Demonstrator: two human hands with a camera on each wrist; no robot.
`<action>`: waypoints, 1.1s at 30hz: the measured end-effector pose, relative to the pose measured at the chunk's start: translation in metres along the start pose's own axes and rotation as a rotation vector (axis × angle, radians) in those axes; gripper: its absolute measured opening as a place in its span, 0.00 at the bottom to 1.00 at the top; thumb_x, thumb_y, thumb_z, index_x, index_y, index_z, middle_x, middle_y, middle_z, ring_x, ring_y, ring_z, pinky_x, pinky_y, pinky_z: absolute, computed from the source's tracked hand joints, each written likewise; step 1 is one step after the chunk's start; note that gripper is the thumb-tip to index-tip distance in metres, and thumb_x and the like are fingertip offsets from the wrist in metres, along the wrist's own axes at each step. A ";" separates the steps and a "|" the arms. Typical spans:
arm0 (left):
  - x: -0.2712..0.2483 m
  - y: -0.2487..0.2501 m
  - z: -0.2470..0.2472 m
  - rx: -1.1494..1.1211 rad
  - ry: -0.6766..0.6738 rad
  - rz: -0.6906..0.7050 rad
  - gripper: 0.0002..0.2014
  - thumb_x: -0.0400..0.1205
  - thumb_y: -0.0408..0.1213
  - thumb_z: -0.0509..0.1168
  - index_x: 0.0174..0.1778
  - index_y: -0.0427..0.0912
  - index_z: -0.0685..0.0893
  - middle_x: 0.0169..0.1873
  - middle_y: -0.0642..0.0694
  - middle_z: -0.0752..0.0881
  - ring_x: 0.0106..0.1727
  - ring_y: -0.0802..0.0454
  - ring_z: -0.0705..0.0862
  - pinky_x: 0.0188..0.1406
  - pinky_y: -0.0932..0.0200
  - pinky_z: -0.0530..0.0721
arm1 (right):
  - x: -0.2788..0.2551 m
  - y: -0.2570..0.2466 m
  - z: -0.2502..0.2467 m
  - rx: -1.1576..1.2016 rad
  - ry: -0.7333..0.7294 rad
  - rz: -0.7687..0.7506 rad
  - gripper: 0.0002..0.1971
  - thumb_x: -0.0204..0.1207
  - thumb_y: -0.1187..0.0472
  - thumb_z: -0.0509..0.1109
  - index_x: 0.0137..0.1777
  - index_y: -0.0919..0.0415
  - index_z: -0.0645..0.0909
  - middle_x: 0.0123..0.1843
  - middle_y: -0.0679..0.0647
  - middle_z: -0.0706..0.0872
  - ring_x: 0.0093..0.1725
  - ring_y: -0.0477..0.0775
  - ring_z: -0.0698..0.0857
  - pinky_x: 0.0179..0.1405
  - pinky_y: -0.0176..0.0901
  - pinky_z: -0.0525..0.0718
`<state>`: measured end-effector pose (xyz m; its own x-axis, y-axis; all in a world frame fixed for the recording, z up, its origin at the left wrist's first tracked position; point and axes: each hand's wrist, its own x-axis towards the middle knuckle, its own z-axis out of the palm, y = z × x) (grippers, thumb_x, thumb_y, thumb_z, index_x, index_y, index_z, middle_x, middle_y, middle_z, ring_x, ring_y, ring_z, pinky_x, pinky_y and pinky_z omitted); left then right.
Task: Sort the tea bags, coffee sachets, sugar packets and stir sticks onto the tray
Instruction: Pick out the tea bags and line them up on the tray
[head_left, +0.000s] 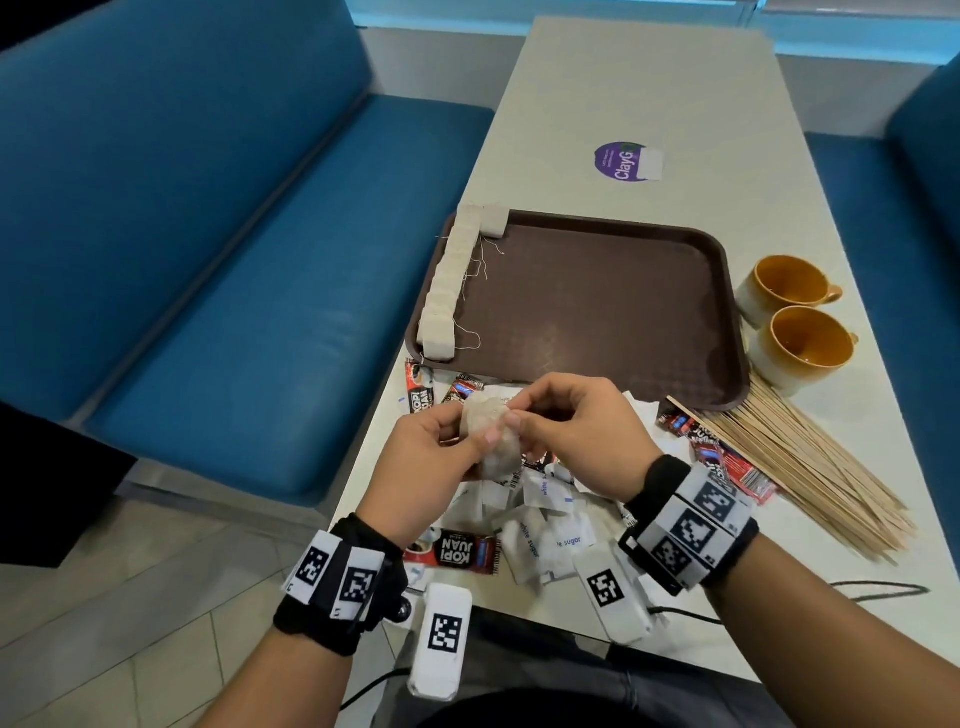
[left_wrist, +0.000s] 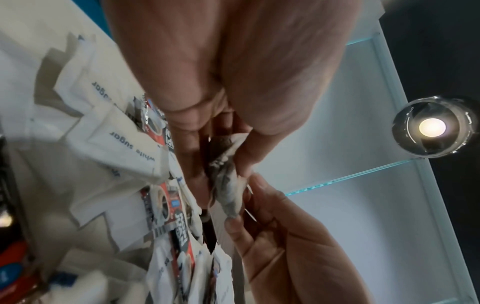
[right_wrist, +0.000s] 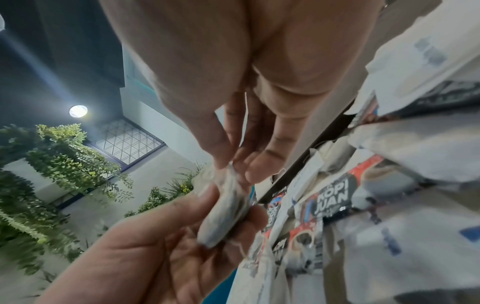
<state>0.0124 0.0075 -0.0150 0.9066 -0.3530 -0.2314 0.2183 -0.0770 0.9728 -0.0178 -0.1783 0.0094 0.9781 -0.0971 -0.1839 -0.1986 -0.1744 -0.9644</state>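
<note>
- The left hand (head_left: 435, 448) cradles a small off-white paper tea bag (head_left: 491, 435) from below, fingers and thumb curled round its lower half.
- The right hand (head_left: 576, 431) pinches the same bag's upper edge between thumb and forefinger; both hands hold it up over the near pile, just short of the tray's near edge.
- Directly beneath lies a mixed heap of white paper sugar packets (head_left: 563, 540) and red-and-black coffee sachets (head_left: 457, 552), unsorted.
- To the right, a fan of thin pale wooden stir sticks (head_left: 810, 467) rests on the cream table (head_left: 623, 93).
- Beyond the hands sits the brown rectangular plastic tray (head_left: 597, 306); a row of matching tea bags (head_left: 447, 288) runs along its left rim, strings trailing inward.
- Risks, as judged: the two-handed pull could tear the thin paper and spill tea; a loose string may snag the heap or drag the row out of line when the bag is set down.
</note>
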 end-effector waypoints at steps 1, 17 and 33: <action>0.001 -0.003 -0.001 0.028 0.011 0.000 0.05 0.83 0.32 0.74 0.53 0.43 0.93 0.48 0.37 0.94 0.54 0.34 0.92 0.58 0.30 0.89 | 0.001 -0.001 -0.001 -0.016 0.009 0.000 0.03 0.79 0.67 0.79 0.46 0.65 0.88 0.35 0.56 0.91 0.32 0.53 0.88 0.34 0.42 0.88; 0.034 0.005 0.013 1.079 -0.293 0.098 0.23 0.83 0.42 0.63 0.76 0.48 0.80 0.69 0.58 0.83 0.86 0.55 0.55 0.83 0.38 0.60 | 0.001 0.014 -0.020 -1.186 -0.121 -0.019 0.18 0.83 0.51 0.60 0.69 0.41 0.84 0.59 0.44 0.74 0.62 0.55 0.66 0.64 0.52 0.71; 0.015 0.001 -0.007 0.872 -0.142 0.225 0.07 0.84 0.41 0.63 0.49 0.47 0.86 0.47 0.56 0.85 0.66 0.57 0.71 0.60 0.59 0.76 | 0.030 0.019 -0.015 -1.195 -0.061 0.083 0.26 0.78 0.32 0.69 0.66 0.49 0.83 0.63 0.48 0.83 0.69 0.55 0.72 0.70 0.54 0.73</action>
<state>0.0287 0.0087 -0.0178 0.8292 -0.5519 -0.0885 -0.3612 -0.6499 0.6687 0.0064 -0.1990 -0.0117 0.9544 -0.1100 -0.2776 -0.1613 -0.9723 -0.1691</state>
